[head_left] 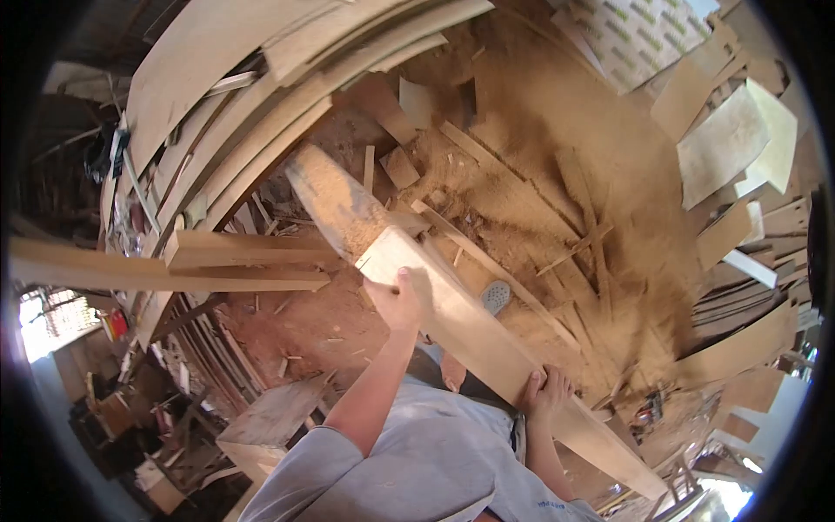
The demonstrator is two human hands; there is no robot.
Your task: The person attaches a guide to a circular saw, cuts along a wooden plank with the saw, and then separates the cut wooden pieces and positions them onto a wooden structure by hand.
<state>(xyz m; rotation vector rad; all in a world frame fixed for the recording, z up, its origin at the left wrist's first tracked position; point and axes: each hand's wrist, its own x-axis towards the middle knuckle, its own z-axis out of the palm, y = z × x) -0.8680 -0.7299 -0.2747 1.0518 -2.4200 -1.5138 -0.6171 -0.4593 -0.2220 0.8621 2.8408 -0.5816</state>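
Observation:
A long, thick pale wooden board [470,322] runs diagonally in front of my body. My left hand [398,300] grips its near edge close to the upper-left end, thumb on the top face. Farther down, my right hand [546,393] is wrapped over the board, fingers bent on its upper face. The upper-left end of the board meets a narrow metal surface [339,204] coated with sawdust; whether it rests on it I cannot tell. The undersides of both hands are hidden.
Stacked planks [252,148] rise at the upper left, and beams [235,261] jut in from the left. Sawdust and scrap strips [513,183] cover the floor. A grey shoe [496,297] shows beyond the board. Bent pale sheets [731,143] lie at the right.

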